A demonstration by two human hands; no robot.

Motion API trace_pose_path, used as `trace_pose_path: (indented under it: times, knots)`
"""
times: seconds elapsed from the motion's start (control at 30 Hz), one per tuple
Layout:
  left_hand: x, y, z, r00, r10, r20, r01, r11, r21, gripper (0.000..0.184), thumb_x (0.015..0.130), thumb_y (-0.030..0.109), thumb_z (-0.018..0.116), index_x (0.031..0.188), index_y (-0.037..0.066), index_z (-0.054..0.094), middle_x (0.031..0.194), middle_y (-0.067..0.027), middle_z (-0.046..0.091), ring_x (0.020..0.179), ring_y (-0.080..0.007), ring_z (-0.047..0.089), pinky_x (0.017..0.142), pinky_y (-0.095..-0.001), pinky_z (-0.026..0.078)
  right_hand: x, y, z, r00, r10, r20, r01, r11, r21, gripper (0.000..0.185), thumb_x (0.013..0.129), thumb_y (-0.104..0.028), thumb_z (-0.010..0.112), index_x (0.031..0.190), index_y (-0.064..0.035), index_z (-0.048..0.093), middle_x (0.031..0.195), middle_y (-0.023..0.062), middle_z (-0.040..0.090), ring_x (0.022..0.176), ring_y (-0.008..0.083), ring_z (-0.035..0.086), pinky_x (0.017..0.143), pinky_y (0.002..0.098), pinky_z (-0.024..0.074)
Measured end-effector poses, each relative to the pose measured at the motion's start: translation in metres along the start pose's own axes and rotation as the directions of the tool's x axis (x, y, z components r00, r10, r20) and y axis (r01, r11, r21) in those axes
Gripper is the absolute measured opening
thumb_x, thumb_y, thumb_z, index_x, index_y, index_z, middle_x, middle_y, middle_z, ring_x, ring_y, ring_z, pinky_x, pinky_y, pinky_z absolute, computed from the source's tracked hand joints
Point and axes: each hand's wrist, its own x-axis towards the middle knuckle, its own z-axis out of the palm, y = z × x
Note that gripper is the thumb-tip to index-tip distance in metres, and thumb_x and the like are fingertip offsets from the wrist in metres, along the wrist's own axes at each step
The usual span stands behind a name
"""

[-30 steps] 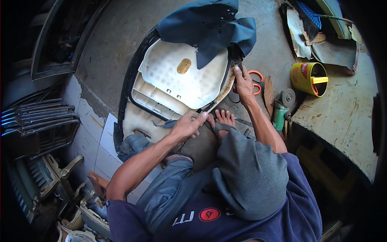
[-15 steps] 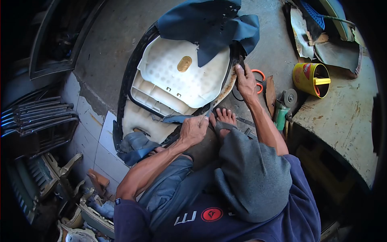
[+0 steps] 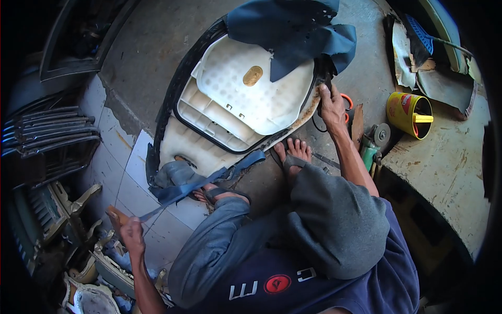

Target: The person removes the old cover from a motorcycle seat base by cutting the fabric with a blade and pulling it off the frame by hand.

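Note:
An upside-down motorcycle seat (image 3: pixel 209 128), with a white plastic base and a dark edge, lies on the floor in front of me. Torn blue vinyl cover (image 3: pixel 293 36) hangs over its far end. My left hand (image 3: pixel 133 236) is closed at the lower left, away from the seat, on a narrow blue-grey vinyl strip (image 3: pixel 150 214) that stretches back toward the seat's near end. Along the near edge, another loose length of vinyl (image 3: pixel 246 162) curls over the floor. My right hand (image 3: pixel 331 107) grips the seat's right rim, its fingertips partly hidden against the dark edge.
Orange-handled scissors (image 3: pixel 347 104) lie beyond my right hand, beside a green angle grinder (image 3: pixel 372 144). A yellow can (image 3: pixel 409 115) stands on a worn board (image 3: pixel 444 157) at the right. Metal frames (image 3: pixel 57 136) and carved furniture parts (image 3: pixel 78 209) crowd the left. My sandalled feet flank the seat's near edge.
My left hand has swung from the seat's near edge far down to the left, drawing the vinyl strip with it. The seat appears slightly further right; my right hand stays on its rim.

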Motion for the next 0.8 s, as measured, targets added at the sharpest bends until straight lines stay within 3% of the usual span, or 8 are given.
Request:
trace_pose_path:
  times: [0.1,0.13,0.17,0.23,0.43,0.63,0.77,0.8]
  knots:
    - [0.006,-0.054,-0.036,0.969,-0.231,-0.084,0.199,0.939,-0.280,0.023,0.097,0.019,0.060,0.101,-0.003,0.063,0.075,-0.0097,0.062,0.068,-0.0199,0.060,0.062,-0.0360,0.045,-0.001,-0.008,0.003,0.999,0.037,0.021,-0.038,0.997,0.064,0.038,0.105,-0.034,0.051,0.120,-0.0008,0.062,0.094,0.0054,0.065,0.085,0.0135,0.054,0.079,0.0311,0.0457]
    - [0.011,-0.063,-0.022,0.972,0.003,-0.233,0.106,0.885,0.453,0.031,0.095,0.016,0.063,0.116,-0.006,0.057,0.099,-0.0181,0.061,0.090,-0.0284,0.060,0.078,-0.0408,0.046,-0.002,-0.005,0.002,0.999,0.052,0.001,-0.052,0.998,0.021,0.039,0.105,-0.035,0.051,0.119,-0.0011,0.063,0.092,0.0052,0.064,0.084,0.0136,0.054,0.079,0.0311,0.0455]
    - [0.023,-0.051,0.002,0.947,0.270,-0.176,0.081,0.330,0.941,0.047,0.092,0.013,0.066,0.132,-0.008,0.051,0.123,-0.0265,0.060,0.112,-0.0368,0.060,0.095,-0.0457,0.047,0.000,-0.005,0.003,0.997,0.075,-0.005,-0.075,0.997,0.024,0.039,0.105,-0.035,0.050,0.119,-0.0014,0.063,0.091,0.0049,0.064,0.083,0.0134,0.054,0.078,0.0311,0.0455]
    - [0.031,0.041,0.070,0.957,0.248,-0.151,-0.003,0.527,0.850,0.070,0.087,0.009,0.070,0.146,-0.008,0.036,0.148,-0.0314,0.038,0.136,-0.0451,0.040,0.113,-0.0509,0.031,-0.004,-0.004,0.004,0.994,0.108,-0.004,-0.108,0.994,0.016,0.039,0.105,-0.036,0.050,0.118,-0.0016,0.063,0.091,0.0047,0.063,0.083,0.0133,0.053,0.078,0.0311,0.0454]
    - [0.055,0.117,0.254,0.634,0.650,0.420,-0.772,0.564,0.294,0.062,0.090,0.037,0.069,0.131,-0.006,0.052,0.128,-0.0265,0.057,0.120,-0.0420,0.055,0.104,-0.0502,0.041,0.003,0.001,0.004,0.999,0.050,-0.016,-0.049,0.998,0.032,0.042,0.103,-0.040,0.051,0.120,-0.0028,0.063,0.093,0.0054,0.066,0.084,0.0142,0.056,0.079,0.0321,0.0462]
    - [0.087,0.114,0.286,0.659,0.200,0.725,-0.580,0.749,0.321,0.029,0.093,0.032,0.064,0.092,0.004,0.061,0.072,-0.0216,0.063,0.084,-0.0404,0.065,0.091,-0.0515,0.044,0.008,0.006,-0.004,0.999,0.054,0.010,-0.052,0.991,-0.119,0.043,0.103,-0.040,0.053,0.126,-0.0043,0.062,0.098,0.0015,0.066,0.084,0.0091,0.056,0.075,0.0247,0.0458]
    - [0.058,0.106,0.122,0.302,0.308,0.902,-0.642,0.765,-0.046,0.023,0.095,0.024,0.063,0.088,0.002,0.065,0.068,-0.0215,0.060,0.068,-0.0418,0.061,0.065,-0.0461,0.048,0.010,0.009,0.000,0.999,0.026,-0.031,-0.029,0.995,-0.097,0.040,0.104,-0.036,0.051,0.121,-0.0016,0.063,0.094,0.0076,0.066,0.086,0.0163,0.058,0.082,0.0323,0.0465]
    - [0.051,0.100,0.061,0.503,0.090,0.859,-0.531,0.816,0.226,0.025,0.097,0.026,0.060,0.095,0.002,0.068,0.066,-0.0200,0.060,0.063,-0.0408,0.059,0.063,-0.0439,0.049,0.006,0.016,0.000,0.999,0.014,-0.043,-0.017,0.998,-0.062,0.040,0.104,-0.035,0.051,0.120,-0.0012,0.063,0.093,0.0068,0.066,0.086,0.0154,0.057,0.082,0.0318,0.0465]
